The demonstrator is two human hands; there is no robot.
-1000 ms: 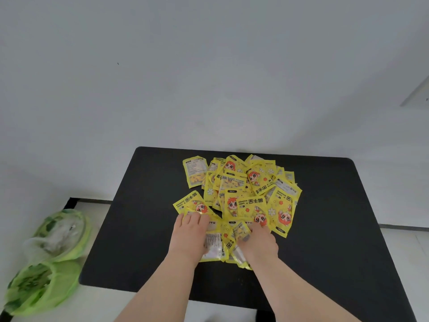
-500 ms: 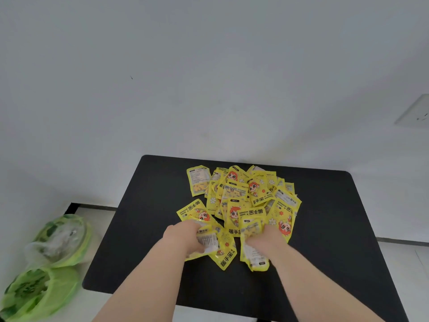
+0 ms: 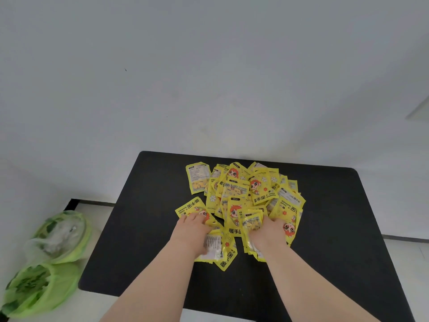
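- Head view: a black table [image 3: 336, 228] fills the lower middle of the frame, against a plain pale wall.
- A loose heap of yellow hand-warmer packets [image 3: 241, 196] lies at the centre of the table, overlapping and facing every way.
- Two green plastic bags [image 3: 44, 270] sit at the lower left, off the table.
- The left hand [image 3: 192, 231] rests on the heap's near left edge, fingers pointing into it. I cannot tell whether it pinches the white-backed packet [image 3: 212, 247] at its wrist.
- The right hand [image 3: 269, 233] has its fingers curled round a few packets at the near right edge, one tilted up beside the thumb.
- The step looks like gathering packets off the heap. The next move probably calls for a firm hold on the slippery wrappers before lifting them clear.
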